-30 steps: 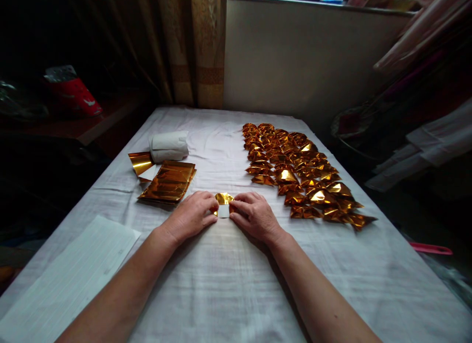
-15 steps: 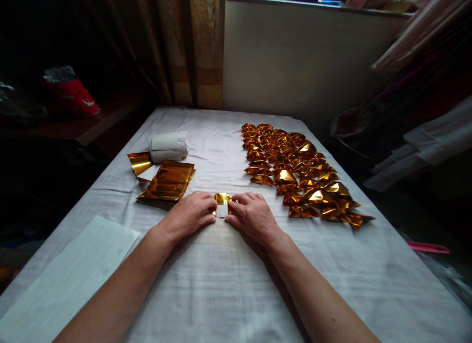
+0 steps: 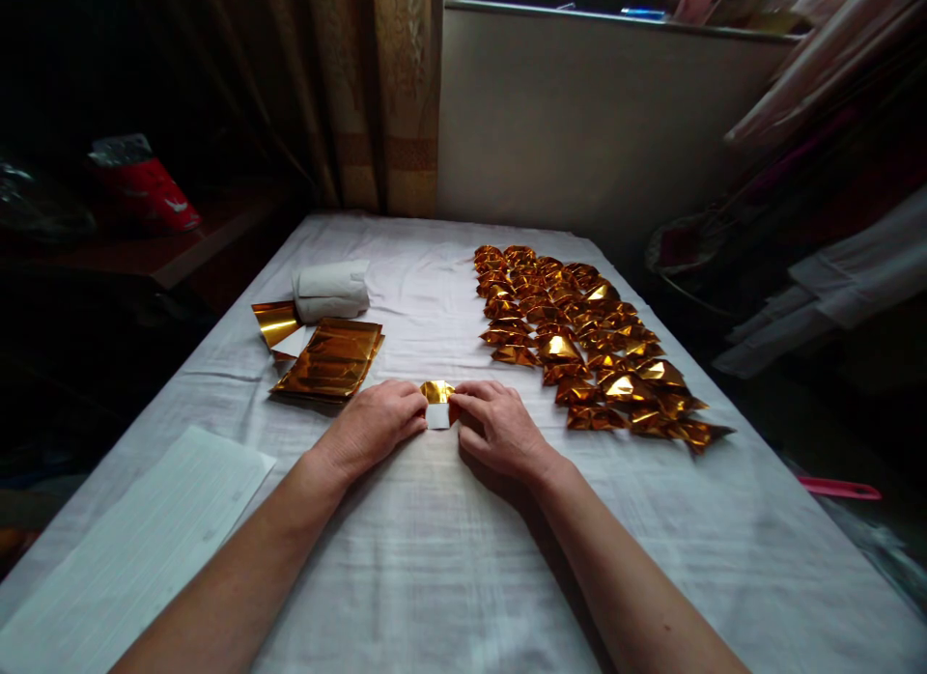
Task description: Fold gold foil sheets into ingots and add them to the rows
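Both bare forearms reach in from the bottom corners and slant inward over the cloth (image 3: 435,558), a white, lightly creased fabric with a faint check. By the left forearm lies the paper (image 3: 145,548), a long, pale, flat sheet with fine lines. The left hand (image 3: 373,423) rests palm down, knuckles bent, its forefinger and thumb nearly together on the left end of the foil (image 3: 437,405). The right hand (image 3: 499,428) mirrors it, fingers curled and thumb a little parted from the forefinger; its fingertips touch the foil's right end, though whether they pinch it I cannot tell. The foil lies on the cloth between the two hands, small and folded, shiny gold along its far part and matte white on its near part. Just beyond the left hand is the stack (image 3: 333,357), flat, glossy and amber-gold. Behind it a curved gold sheet (image 3: 276,319) sits next to the roll (image 3: 331,290), white and soft-looking. Right of these, the ingots (image 3: 579,336), puffy, pointed and crinkled, stand in close rows. Farther off hang a patterned brown curtain (image 3: 406,95) and a plain pale wall (image 3: 579,114).
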Demonstrator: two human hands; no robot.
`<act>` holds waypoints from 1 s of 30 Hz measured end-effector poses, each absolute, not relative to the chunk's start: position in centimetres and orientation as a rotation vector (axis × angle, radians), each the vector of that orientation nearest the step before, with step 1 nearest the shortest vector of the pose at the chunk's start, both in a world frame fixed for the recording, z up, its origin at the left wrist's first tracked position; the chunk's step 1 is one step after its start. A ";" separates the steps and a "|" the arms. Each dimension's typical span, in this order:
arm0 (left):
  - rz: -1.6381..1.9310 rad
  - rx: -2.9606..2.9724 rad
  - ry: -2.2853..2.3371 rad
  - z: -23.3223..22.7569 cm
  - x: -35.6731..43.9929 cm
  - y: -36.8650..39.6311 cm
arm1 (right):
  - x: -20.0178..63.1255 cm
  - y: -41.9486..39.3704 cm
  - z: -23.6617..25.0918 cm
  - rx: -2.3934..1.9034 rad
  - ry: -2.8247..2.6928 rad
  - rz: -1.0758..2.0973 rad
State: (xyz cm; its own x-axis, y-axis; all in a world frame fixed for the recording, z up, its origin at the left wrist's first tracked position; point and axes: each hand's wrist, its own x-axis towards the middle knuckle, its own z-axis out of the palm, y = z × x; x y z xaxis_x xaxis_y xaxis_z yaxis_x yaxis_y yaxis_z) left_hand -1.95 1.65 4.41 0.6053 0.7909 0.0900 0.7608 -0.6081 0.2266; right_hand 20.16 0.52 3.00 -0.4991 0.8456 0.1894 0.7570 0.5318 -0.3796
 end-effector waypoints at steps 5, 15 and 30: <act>0.246 2.653 1.262 4.6 -2.2 1.8 | 19.8 0.3 3.1 -1.324 -2.500 0.247; 0.366 2.752 1.289 3.4 -2.2 1.7 | 19.4 0.3 3.3 -1.349 -2.559 0.124; 0.452 2.687 1.229 3.0 -2.5 2.0 | 17.7 -0.1 2.0 -1.420 -2.419 -0.068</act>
State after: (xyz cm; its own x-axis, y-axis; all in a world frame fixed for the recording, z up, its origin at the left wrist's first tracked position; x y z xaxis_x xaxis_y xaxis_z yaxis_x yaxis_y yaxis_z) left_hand -2.55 2.01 3.05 0.6185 0.7577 0.2081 0.7118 -0.6524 0.2602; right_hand 17.65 -0.14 2.03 -0.4459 0.8404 0.3080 0.8564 0.5007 -0.1263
